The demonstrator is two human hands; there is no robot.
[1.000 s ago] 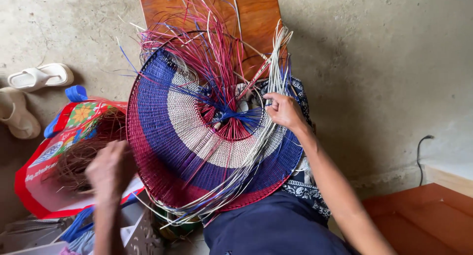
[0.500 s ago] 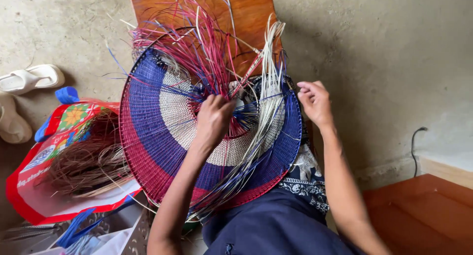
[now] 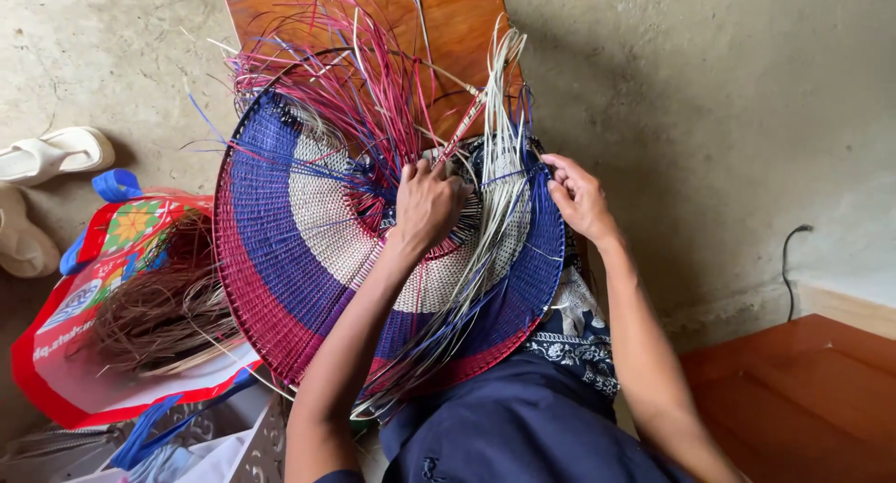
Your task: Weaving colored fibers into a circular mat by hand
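Left hand (image 3: 425, 203) grip: fingers curled down at the hub of the woven disc (image 3: 308, 250), closed on the pale and red strands there — exact strand hidden under the knuckles. Right hand (image 3: 579, 198) grip: fingertips pinched at the disc's rim at about 3 o'clock, on a thin strand or the rim weave; can't tell which.

Disc sits on the person's lap, tilted up toward the camera. Bands from hub outward: cream, blue, dark red at the rim. Roughly round, so no real long axis; the unwoven side opens toward 12–1 o'clock, where loose red strands (image 3: 364, 82) fan up and a bundle of pale strands (image 3: 499, 166) runs from 1 o'clock down across the face to about 6 o'clock.

Packages: a red-edged printed bag (image 3: 56, 352) lies open on the floor (image 3: 700, 91) at 8–9 o'clock of the disc, white panel, flower print, blue handles, with brown raw fibre (image 3: 159, 306) spilling out. Lettering on it too small to read.

Pale sandals (image 3: 51, 156) at 9–10 o'clock, far left. Wooden board (image 3: 457, 16) behind the disc at 12. Black cable (image 3: 789, 259) at the wall, 3 o'clock.
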